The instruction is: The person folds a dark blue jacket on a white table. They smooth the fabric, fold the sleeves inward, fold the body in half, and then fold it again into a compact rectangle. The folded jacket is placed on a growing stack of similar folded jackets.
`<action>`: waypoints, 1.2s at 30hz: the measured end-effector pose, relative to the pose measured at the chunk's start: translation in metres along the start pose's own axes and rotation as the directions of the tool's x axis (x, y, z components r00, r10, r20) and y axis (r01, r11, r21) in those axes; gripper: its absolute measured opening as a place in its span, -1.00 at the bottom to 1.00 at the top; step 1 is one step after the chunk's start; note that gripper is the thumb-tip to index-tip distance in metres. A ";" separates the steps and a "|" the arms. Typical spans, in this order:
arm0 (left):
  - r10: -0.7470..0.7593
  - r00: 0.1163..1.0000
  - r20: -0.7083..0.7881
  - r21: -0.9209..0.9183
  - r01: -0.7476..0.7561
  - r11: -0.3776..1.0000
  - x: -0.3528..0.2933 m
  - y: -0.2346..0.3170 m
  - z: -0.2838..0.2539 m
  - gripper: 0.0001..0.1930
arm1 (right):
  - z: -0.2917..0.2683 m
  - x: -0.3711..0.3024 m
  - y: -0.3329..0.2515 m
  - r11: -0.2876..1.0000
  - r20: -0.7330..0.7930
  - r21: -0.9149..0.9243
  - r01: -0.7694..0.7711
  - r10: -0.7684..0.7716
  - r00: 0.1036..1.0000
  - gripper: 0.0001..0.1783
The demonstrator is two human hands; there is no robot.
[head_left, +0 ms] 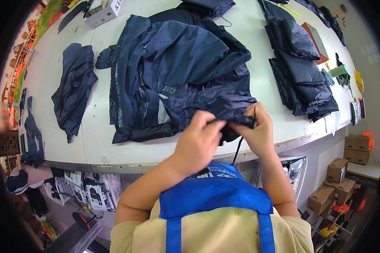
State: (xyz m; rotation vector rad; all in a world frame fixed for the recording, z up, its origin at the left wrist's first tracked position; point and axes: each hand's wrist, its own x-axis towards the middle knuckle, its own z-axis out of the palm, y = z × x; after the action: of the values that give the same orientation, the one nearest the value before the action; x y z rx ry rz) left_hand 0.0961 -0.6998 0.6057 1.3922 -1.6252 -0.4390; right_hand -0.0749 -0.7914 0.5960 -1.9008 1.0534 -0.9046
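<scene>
A person seen from above, wearing a blue apron (215,196) over a beige shirt (152,236), works with both bare hands on a dark navy jacket (185,55). The jacket lies rumpled in the middle of a pale counter (99,149), spread away from the wearer, with its nearest edge gathered between the hands close to the counter's front edge. The right hand (257,128) has its grip clamped on this bunched edge, thumb underneath and fingers curled over the top. The left hand (200,137) is just beside it, fingers bent against the same edge; it is slightly blurred, so whether its grip is fully closed cannot be told. A thin black cord (238,151) hangs down between the hands toward the apron. Left of the jacket, and apart from it, lies a smaller dark garment piece (74,84); more dark fabric (33,137) lies at the counter's far left. On the right is a row of folded dark garments (299,80), with an orange-sided box (316,42) and a green roll (337,71) beyond it. A white box (102,16) stands at the upper left. Below the counter, packaged goods (97,192) fill a white basket at left, and brown cartons (337,169) are stacked at lower right.
</scene>
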 end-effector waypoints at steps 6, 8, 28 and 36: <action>0.182 0.973 0.144 -0.023 -0.180 0.983 -0.012 -0.004 0.011 -0.64 | 0.005 0.010 0.030 0.893 -0.073 0.307 -0.329 0.366 0.928 -0.74; 0.129 0.991 0.031 0.145 -0.132 0.981 -0.007 -0.014 0.004 -0.71 | 0.011 0.000 0.016 0.859 0.021 0.336 -0.387 0.404 0.915 -0.73; -0.811 0.585 -0.032 0.523 0.701 0.485 -0.134 -0.162 -0.097 -0.42 | -0.255 0.092 0.097 0.984 -0.694 -0.153 -0.090 -0.042 0.719 -0.71; -0.457 0.880 0.131 -0.169 0.474 0.864 -0.145 -0.104 0.008 -0.61 | 0.051 -0.002 -0.027 0.991 0.553 -0.101 -0.089 0.131 0.823 -0.74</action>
State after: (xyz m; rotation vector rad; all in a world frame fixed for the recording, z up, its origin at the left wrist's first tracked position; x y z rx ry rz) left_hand 0.1411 -0.6010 0.4640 1.6278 -1.2556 -0.9299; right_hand -0.0233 -0.7653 0.5959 -1.9627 0.8240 -0.2051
